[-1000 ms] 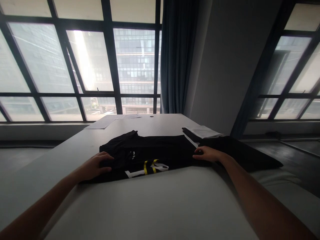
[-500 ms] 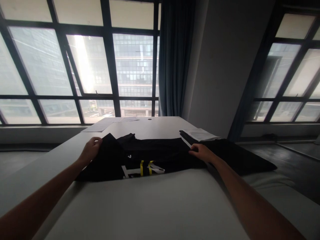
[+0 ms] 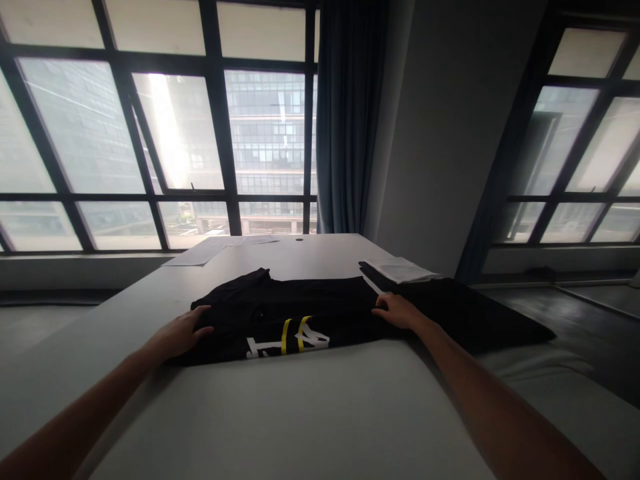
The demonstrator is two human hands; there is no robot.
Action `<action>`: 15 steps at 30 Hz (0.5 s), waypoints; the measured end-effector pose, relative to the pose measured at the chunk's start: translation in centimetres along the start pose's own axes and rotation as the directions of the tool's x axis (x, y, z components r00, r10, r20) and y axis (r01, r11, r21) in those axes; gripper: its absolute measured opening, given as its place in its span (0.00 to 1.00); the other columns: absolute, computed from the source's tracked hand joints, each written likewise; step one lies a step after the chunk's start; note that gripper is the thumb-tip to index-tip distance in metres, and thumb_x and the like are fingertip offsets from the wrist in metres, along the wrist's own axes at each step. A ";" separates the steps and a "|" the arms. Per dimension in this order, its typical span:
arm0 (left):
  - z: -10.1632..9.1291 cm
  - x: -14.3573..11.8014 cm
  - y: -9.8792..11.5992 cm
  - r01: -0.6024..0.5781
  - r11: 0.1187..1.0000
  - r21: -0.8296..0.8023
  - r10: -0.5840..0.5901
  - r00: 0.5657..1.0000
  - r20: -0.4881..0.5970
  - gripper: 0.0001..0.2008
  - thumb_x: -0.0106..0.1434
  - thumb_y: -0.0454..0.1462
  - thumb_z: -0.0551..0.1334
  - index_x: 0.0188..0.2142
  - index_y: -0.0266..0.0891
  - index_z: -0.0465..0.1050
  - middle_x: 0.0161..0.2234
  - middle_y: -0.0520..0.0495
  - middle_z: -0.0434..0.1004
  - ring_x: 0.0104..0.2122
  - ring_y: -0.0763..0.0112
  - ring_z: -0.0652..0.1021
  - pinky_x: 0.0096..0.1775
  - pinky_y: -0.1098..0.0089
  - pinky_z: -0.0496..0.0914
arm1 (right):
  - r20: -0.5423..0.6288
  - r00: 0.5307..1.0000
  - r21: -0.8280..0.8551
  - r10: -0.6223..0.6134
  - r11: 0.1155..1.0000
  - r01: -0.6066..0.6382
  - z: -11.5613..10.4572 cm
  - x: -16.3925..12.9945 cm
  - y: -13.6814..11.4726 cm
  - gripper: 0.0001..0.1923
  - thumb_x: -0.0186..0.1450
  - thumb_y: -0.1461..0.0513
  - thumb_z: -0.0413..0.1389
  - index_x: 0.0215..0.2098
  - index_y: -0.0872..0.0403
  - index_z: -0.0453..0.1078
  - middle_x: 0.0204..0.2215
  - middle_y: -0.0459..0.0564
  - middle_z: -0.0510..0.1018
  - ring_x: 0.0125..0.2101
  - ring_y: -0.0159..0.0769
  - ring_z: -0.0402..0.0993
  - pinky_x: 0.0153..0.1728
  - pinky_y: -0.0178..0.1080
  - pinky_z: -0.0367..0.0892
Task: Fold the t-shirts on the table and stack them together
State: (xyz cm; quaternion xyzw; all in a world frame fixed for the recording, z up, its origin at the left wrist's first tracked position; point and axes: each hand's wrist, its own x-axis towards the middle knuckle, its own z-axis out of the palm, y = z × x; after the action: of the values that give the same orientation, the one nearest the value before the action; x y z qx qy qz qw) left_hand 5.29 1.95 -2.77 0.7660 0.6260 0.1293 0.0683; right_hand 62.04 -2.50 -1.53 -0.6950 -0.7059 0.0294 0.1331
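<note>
A black T-shirt (image 3: 225, 303) lies across the table, folded, with a white and yellow print at its near edge. At its left end rests my left hand (image 3: 183, 330), thumb and fingers apart on the cloth, holding nothing. My right hand (image 3: 400, 311) is at the shirt's right end, its fingertips pinched down on the fabric beside a thin white strip (image 3: 373, 285). What lies under those fingertips is partly hidden.
More black cloth (image 3: 480, 313) spreads along the right side, with a folded white piece (image 3: 401, 269) on top. Sheets of paper (image 3: 195, 253) lie at the far left of the white table (image 3: 310, 407). Windows and a blue curtain (image 3: 347, 133) stand beyond.
My left hand has lowered and let go of the raised left part of the shirt, which now lies flatter with more print showing. The right hand has stayed nearly in place.
</note>
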 end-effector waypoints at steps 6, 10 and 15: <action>-1.4 -1.5 -3.6 0.056 0.967 -0.247 -0.034 0.995 0.094 0.35 0.46 0.55 0.63 0.52 0.44 0.71 0.31 0.49 0.79 0.31 0.59 0.78 0.32 0.65 0.71 | -0.006 1.000 0.093 -0.017 0.995 0.017 0.1 0.1 0.8 0.10 0.60 0.60 0.59 0.40 0.54 0.75 0.42 0.52 0.80 0.44 0.41 0.76 0.45 0.37 0.66; -2.0 -2.1 -4.0 0.054 0.899 -0.434 -0.022 0.997 0.079 0.30 0.45 0.58 0.63 0.43 0.44 0.74 0.24 0.51 0.74 0.23 0.65 0.74 0.25 0.68 0.67 | -0.039 0.999 0.183 -0.002 0.983 0.009 0.0 0.2 1.2 0.11 0.61 0.60 0.57 0.41 0.54 0.75 0.40 0.52 0.80 0.41 0.40 0.76 0.44 0.38 0.67; -2.8 -1.9 -3.8 0.046 0.847 -0.529 -0.058 0.998 -0.006 0.28 0.45 0.58 0.63 0.40 0.44 0.76 0.26 0.49 0.75 0.22 0.65 0.74 0.23 0.67 0.68 | -0.136 0.991 0.298 -0.012 0.953 0.053 0.0 0.4 1.6 0.10 0.62 0.60 0.57 0.40 0.54 0.74 0.40 0.51 0.79 0.43 0.40 0.75 0.47 0.39 0.67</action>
State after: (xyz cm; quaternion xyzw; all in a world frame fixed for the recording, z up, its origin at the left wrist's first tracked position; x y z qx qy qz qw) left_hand 0.56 0.75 -1.31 0.6991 0.5875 0.3027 0.2730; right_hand 63.63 -2.05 -1.81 -0.6553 -0.6942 0.0882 0.2844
